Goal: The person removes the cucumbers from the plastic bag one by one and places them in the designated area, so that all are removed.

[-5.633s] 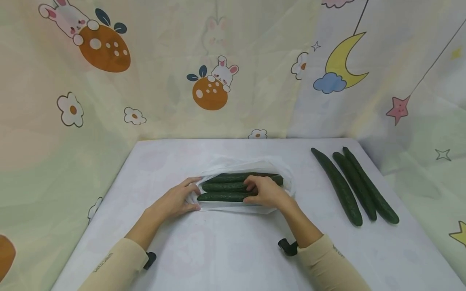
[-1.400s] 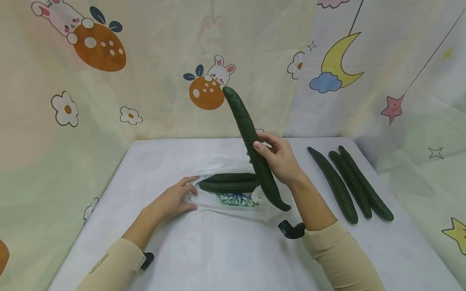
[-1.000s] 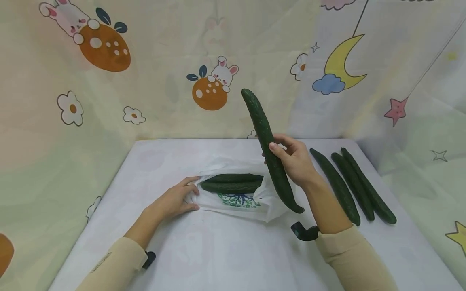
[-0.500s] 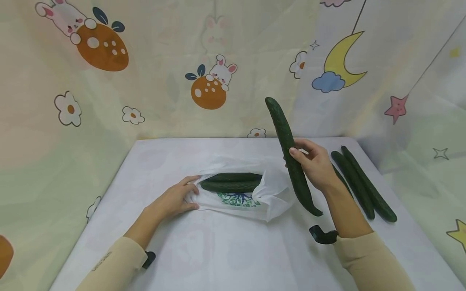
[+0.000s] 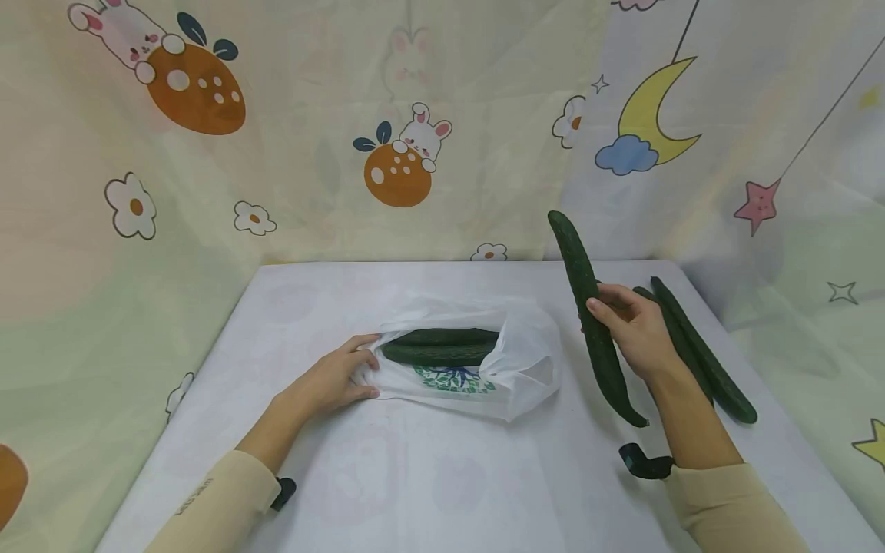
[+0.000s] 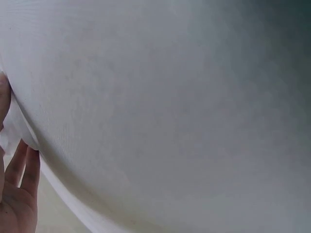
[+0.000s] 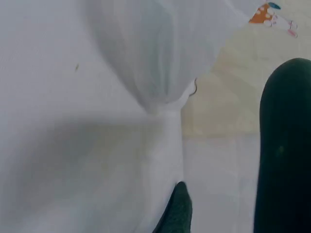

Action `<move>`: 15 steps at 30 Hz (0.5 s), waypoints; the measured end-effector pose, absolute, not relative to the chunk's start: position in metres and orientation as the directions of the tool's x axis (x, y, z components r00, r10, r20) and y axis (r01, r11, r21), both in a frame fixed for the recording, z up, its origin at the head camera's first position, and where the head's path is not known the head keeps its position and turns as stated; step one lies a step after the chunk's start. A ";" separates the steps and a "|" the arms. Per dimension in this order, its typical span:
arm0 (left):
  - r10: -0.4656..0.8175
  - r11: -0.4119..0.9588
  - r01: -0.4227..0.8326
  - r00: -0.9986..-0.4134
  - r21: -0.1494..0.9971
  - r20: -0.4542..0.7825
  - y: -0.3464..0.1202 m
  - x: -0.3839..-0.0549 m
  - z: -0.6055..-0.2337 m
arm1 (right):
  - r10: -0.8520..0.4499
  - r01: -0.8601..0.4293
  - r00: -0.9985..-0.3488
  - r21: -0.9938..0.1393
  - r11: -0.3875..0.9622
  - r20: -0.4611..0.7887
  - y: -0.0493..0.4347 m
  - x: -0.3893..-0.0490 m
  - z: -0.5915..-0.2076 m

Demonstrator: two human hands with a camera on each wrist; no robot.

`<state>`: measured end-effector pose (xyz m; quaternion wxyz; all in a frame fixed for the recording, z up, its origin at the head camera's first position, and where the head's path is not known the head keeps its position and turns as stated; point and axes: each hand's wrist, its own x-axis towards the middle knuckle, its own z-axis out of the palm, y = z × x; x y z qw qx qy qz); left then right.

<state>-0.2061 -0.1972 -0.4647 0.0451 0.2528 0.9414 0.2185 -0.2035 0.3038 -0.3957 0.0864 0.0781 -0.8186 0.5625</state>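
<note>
My right hand point(image 5: 639, 326) holds a long green cucumber point(image 5: 575, 257) up off the table by its middle, thumb on the near side, its upper end leaning left. The same cucumber point(image 7: 284, 145) fills the right edge of the right wrist view. At the centre lies a white plastic bag point(image 5: 532, 365) with a green and blue print, and two cucumbers point(image 5: 439, 355) show in its opening. My left hand point(image 5: 332, 376) pinches the bag's left edge between thumb and fingers. In the left wrist view only some fingers point(image 6: 30, 170) appear, at a white edge.
Right of the bag, two cucumbers point(image 5: 719, 376) lie side by side on the white table point(image 5: 442, 476); a third there is mostly hidden behind my right hand. A patterned cloth point(image 5: 311, 153) hangs behind the table.
My right hand has taken a cucumber out of the bag and carried it right and lower, beside the lying cucumbers. The left hand has stayed at the bag's left edge.
</note>
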 end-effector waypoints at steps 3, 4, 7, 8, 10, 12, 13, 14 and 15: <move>0.499 0.773 0.459 -0.866 0.438 0.029 -0.196 -0.206 -0.466 | 0.012 -0.173 -0.981 -0.897 0.407 0.195 0.313 -0.204 -0.402; 0.498 0.773 0.459 -0.866 0.438 0.029 -0.196 -0.206 -0.466 | 0.026 -0.153 -0.983 -0.893 0.424 0.180 0.316 -0.205 -0.404; 0.500 0.772 0.463 -0.865 0.435 0.033 -0.197 -0.205 -0.468 | 0.051 -0.101 -0.989 -0.881 0.462 0.140 0.325 -0.205 -0.410; 0.499 0.773 0.462 -0.866 0.435 0.034 -0.197 -0.205 -0.469 | 0.058 -0.087 -0.990 -0.877 0.473 0.130 0.328 -0.205 -0.412; 0.497 0.776 0.462 -0.867 0.430 0.035 -0.197 -0.205 -0.469 | 0.065 -0.067 -0.991 -0.871 0.486 0.113 0.332 -0.205 -0.415; 0.498 0.775 0.466 -0.866 0.426 0.042 -0.197 -0.205 -0.469 | 0.071 -0.049 -0.993 -0.867 0.495 0.097 0.336 -0.205 -0.417; 0.495 0.777 0.462 -0.868 0.429 0.038 -0.197 -0.205 -0.468 | 0.075 -0.042 -0.993 -0.865 0.499 0.091 0.337 -0.206 -0.419; 0.496 0.777 0.463 -0.867 0.427 0.039 -0.197 -0.205 -0.468 | 0.078 -0.037 -0.993 -0.863 0.504 0.088 0.338 -0.206 -0.420; 0.496 0.779 0.464 -0.868 0.423 0.039 -0.197 -0.205 -0.468 | 0.079 -0.036 -0.993 -0.861 0.508 0.088 0.338 -0.206 -0.421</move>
